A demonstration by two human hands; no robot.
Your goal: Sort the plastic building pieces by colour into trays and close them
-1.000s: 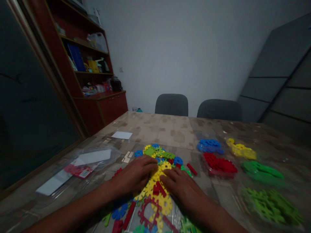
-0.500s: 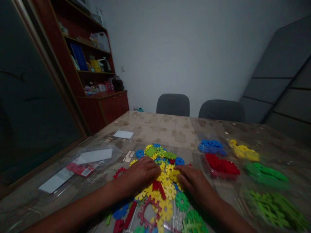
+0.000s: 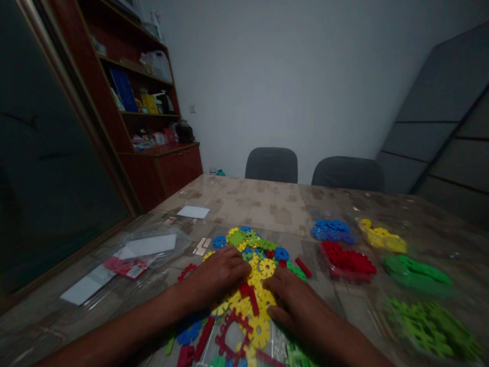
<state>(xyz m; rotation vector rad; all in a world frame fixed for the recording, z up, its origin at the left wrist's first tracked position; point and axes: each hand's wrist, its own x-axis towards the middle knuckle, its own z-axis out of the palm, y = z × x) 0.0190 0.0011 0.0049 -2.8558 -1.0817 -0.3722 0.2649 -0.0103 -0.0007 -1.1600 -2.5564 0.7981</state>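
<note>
A heap of plastic gear-shaped building pieces lies in front of me, with yellow gears [image 3: 260, 330] massed in the middle. My left hand [image 3: 226, 269] rests on the heap's left side, its fingers curled down and their tips hidden. From the right, my right hand [image 3: 289, 295] reaches over the yellow gears, thumb and fingers apart and touching them. Between the hands lies a red bar piece [image 3: 253, 300]. Nearer me are a dark red ring gear [image 3: 219, 339] and another red bar [image 3: 204, 338]. Light green pieces [image 3: 266, 245] and a blue gear [image 3: 281, 254] top the far end.
Clear trays on the right hold sorted blue [image 3: 332, 230], yellow [image 3: 384, 240], red [image 3: 347, 260], green [image 3: 416, 272] and light green pieces [image 3: 431, 326]. Clear plastic packaging [image 3: 153, 247] lies left, a white card [image 3: 194, 211] beyond it. Two chairs [image 3: 271, 164] stand behind the table.
My right hand has moved left and toward me over the yellow gears, uncovering a red bar and green pieces on the far right of the heap. My left hand stays nearly still.
</note>
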